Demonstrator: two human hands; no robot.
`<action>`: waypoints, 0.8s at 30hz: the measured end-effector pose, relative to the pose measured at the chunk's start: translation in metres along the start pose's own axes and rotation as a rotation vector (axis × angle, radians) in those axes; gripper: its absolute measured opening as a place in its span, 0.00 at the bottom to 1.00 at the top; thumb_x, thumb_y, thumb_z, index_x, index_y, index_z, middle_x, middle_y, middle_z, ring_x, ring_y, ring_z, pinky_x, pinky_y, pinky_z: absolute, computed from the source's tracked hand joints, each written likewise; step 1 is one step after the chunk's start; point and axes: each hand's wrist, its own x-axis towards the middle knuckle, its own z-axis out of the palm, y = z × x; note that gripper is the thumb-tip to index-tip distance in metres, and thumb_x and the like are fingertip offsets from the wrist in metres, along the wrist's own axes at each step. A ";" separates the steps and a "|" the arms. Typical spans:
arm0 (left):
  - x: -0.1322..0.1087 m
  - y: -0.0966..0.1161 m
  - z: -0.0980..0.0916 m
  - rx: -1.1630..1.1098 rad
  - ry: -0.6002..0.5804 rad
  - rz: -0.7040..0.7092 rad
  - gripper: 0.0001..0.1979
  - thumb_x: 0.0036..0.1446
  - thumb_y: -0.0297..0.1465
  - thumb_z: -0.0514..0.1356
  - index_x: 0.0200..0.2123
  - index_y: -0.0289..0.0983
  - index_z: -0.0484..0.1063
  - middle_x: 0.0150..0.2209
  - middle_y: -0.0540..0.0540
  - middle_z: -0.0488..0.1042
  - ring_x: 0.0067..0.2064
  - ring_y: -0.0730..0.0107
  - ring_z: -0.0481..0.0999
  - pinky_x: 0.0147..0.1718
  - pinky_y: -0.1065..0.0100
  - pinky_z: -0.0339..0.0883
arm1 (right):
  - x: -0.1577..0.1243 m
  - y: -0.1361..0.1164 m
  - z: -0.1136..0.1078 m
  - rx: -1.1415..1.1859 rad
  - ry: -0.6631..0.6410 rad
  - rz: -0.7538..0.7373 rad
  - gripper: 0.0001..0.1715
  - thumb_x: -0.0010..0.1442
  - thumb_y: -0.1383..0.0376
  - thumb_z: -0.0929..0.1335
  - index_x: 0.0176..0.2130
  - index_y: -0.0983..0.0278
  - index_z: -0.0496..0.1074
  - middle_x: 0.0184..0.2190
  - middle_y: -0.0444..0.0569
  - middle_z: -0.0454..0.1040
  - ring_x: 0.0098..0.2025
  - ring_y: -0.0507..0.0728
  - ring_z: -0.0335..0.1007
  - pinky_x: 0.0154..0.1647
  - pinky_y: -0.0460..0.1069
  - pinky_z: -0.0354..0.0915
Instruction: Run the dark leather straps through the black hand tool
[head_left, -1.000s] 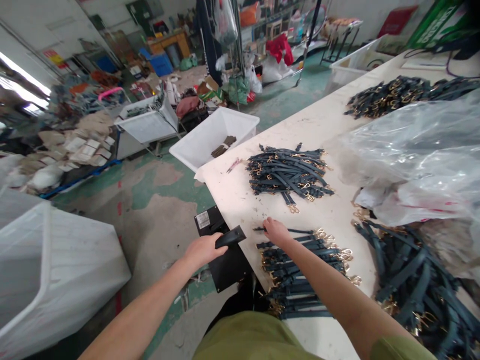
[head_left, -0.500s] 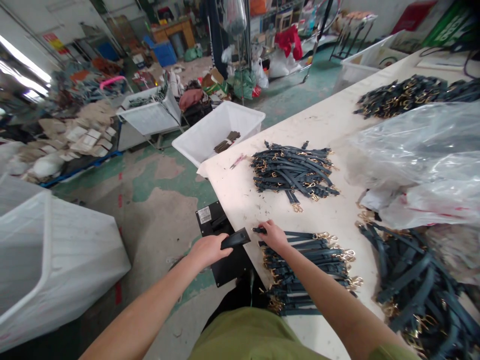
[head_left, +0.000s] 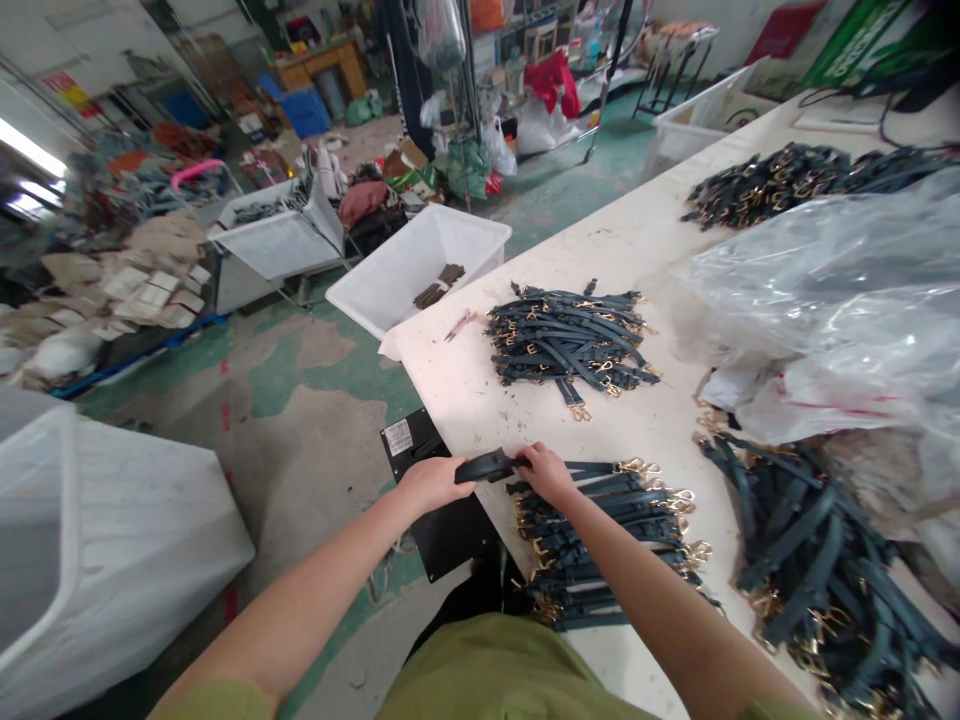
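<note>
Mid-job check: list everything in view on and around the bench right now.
table: one, white, centre to right
near strap pile: one, dark blue-green with gold clasps, table's near edge
middle strap pile: one, same colours, mid-table
far strap pile: one, same colours, far end
right strap pile: one, same colours, lower right
plastic bags: heap, clear, right of table
bins: four, white; by the table end, behind it, lower left, far side
black handle: one, table's near edge
black plate: one, labelled, below that edge
left grip: bare hand, closed on black handle
right grip: bare hand, fingertips at a strap end, near strap pile
</note>
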 end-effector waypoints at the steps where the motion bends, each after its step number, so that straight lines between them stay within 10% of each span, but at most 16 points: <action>1: -0.002 0.000 -0.001 0.010 -0.002 0.000 0.25 0.47 0.47 0.50 0.48 0.48 0.62 0.38 0.48 0.74 0.38 0.63 0.72 0.31 0.70 0.62 | 0.001 0.000 0.001 0.007 0.005 0.001 0.15 0.52 0.65 0.62 0.42 0.60 0.66 0.39 0.48 0.63 0.39 0.52 0.61 0.41 0.45 0.52; 13: 0.004 0.018 -0.017 0.224 0.013 0.097 0.23 0.48 0.46 0.49 0.45 0.45 0.65 0.34 0.44 0.74 0.35 0.60 0.72 0.32 0.65 0.63 | 0.000 0.011 0.000 0.056 0.073 -0.061 0.13 0.49 0.68 0.63 0.38 0.64 0.64 0.36 0.47 0.61 0.34 0.50 0.60 0.38 0.44 0.54; 24: 0.028 0.079 -0.031 0.363 -0.069 0.078 0.16 0.46 0.41 0.53 0.37 0.39 0.69 0.35 0.44 0.74 0.37 0.59 0.72 0.34 0.62 0.66 | 0.007 0.018 0.000 0.152 -0.003 -0.079 0.15 0.48 0.71 0.62 0.39 0.64 0.65 0.37 0.49 0.62 0.37 0.51 0.61 0.39 0.45 0.54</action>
